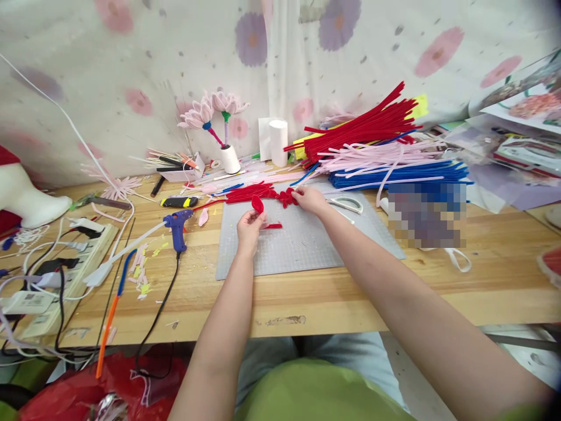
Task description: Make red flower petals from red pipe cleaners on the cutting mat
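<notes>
The red petal loop [258,203] stood just above my left hand [249,227], its lower end pinched between the thumb and fingertips, which were closed on it. It rose over the far part of the grey cutting mat [298,245], tilted slightly away from me. A short red stem piece [274,225] lay flat on the mat just to the right of that hand, apart from the fingers. My right hand [309,200] reached farther back, its fingers curled together on the nearer end of the row of red folded pieces [258,192] that ran along the mat's far edge; I could not tell how firmly it gripped them. The loop sat between the two hands, closer to the left. To the left of the mat the blue glue gun [177,228] rested on the wooden table [482,280], and the heap of red pipe cleaners [363,126] lay well behind the right hand.
</notes>
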`<state>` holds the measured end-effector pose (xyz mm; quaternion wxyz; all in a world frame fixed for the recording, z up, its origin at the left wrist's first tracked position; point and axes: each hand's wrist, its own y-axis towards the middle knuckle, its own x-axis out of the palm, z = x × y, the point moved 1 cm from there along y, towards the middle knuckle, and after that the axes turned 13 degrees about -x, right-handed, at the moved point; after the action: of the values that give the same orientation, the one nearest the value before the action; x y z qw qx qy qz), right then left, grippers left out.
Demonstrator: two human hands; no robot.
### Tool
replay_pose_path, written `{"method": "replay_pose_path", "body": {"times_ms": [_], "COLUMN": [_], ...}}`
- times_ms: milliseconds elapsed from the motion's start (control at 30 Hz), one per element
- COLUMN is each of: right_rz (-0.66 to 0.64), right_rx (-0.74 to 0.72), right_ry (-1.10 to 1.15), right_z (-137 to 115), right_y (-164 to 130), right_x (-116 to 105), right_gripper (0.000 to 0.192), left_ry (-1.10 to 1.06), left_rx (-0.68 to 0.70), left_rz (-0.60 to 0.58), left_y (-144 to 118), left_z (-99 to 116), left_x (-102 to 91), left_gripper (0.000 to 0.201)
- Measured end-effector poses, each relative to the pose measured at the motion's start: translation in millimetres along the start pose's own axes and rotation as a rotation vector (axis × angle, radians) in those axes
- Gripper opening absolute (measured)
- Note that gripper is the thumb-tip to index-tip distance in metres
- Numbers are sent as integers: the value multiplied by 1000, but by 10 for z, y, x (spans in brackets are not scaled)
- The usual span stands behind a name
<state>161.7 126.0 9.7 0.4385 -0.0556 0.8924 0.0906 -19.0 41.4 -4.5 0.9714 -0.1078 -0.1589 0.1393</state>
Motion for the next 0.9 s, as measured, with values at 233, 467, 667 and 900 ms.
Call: {"method": "replay_pose_path", "body": {"times_ms": [233,467,667,900], "right_rz": [192,85,58,83], "right_rx": [-84,-314,-323,-282], "right_ry": [71,845,986,1123], "right_z": [-80,-386,-420,-400], "right_y": [-329,-538,-595,-600], "right_x": [-12,171,234,253], "right_gripper": [20,17,21,38], "left_ry": [66,275,213,143], "left_rx": [74,350,347,160], "left_rz": [82,37,19,-104], "left_y": [15,-80,-121,-129], "left_z": [-71,-70,-95,-136], "left_x": [-6,77,112,154], "left_gripper": [27,17,16,16]}}
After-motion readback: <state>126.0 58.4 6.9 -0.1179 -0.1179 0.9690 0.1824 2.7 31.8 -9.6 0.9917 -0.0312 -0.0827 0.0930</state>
